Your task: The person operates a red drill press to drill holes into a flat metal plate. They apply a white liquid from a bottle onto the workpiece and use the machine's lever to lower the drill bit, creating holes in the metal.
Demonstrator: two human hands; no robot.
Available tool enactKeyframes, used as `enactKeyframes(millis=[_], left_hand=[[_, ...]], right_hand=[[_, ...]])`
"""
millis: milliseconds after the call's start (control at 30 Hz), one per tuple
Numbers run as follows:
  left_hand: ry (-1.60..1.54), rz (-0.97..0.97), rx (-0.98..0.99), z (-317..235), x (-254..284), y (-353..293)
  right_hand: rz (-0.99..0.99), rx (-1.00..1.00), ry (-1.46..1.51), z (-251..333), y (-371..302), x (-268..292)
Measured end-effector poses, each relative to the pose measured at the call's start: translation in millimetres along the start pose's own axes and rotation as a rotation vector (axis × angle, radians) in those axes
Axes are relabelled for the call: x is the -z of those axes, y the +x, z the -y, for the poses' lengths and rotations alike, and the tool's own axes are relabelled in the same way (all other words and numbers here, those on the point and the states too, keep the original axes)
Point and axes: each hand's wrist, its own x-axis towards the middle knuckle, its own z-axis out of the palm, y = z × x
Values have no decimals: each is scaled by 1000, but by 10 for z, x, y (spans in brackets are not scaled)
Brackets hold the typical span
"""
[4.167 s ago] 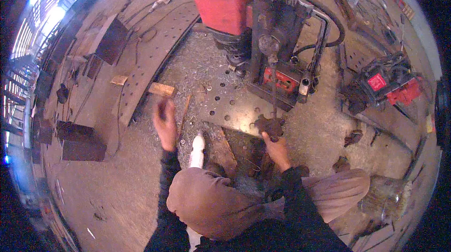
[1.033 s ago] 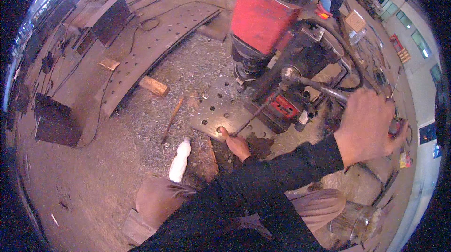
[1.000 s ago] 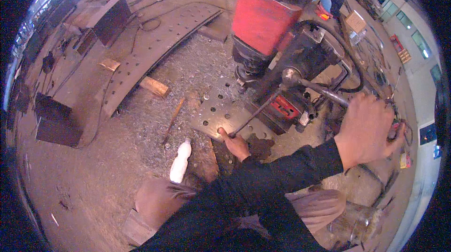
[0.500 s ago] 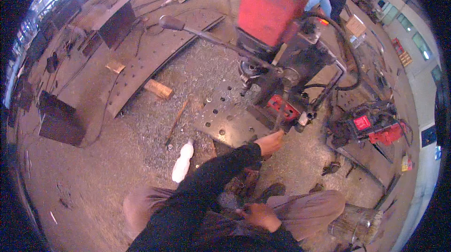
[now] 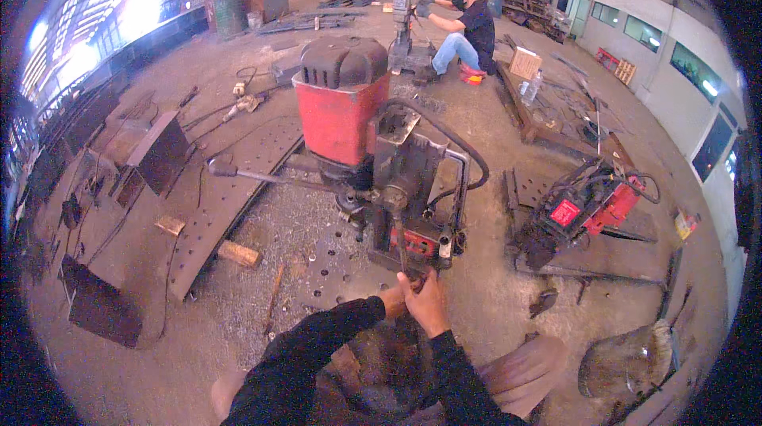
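Ahead of me a magnetic drill press [image 5: 343, 120] with a red motor housing and black cap stands on a steel plate with drilled holes [image 5: 319, 271]. A feed lever [image 5: 401, 237] slants from its hub toward me. My right hand [image 5: 427, 304] is closed round the lever's near end. My left hand [image 5: 391, 300] is closed at the same end, its fingers partly hidden by the right. Another lever with a dark knob [image 5: 222, 167] sticks out to the left. The drill's red panel [image 5: 417, 243] lies just beyond my hands.
Metal shavings [image 5: 262, 227] and a wood block [image 5: 239, 254] lie left of the drill. A second red drill machine [image 5: 565, 213] lies at right. A co-worker [image 5: 468, 33] sits at another drill farther back. A long perforated plate [image 5: 214, 223] stretches along the left.
My right hand has risen from my lap to the lever, beside my left hand. The view has tilted up, showing more of the workshop. The white bottle is out of sight.
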Motion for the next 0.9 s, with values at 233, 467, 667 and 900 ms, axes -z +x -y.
enactKeyframes(millis=[233,467,667,900], left_hand=[[-579,74,103,65,-269,-182],[718,300,-512,-149,197,-371],[408,586,52,-361,1285,-1625],[203,-773,781,-160,1028,-2521]], right_hand=[[328,-66,54,-522,154,-417],[424,-218,239,-580,316,-603],[-51,-164,217,-694,73,-752],[-79,-213,594,-704,51,-1646]])
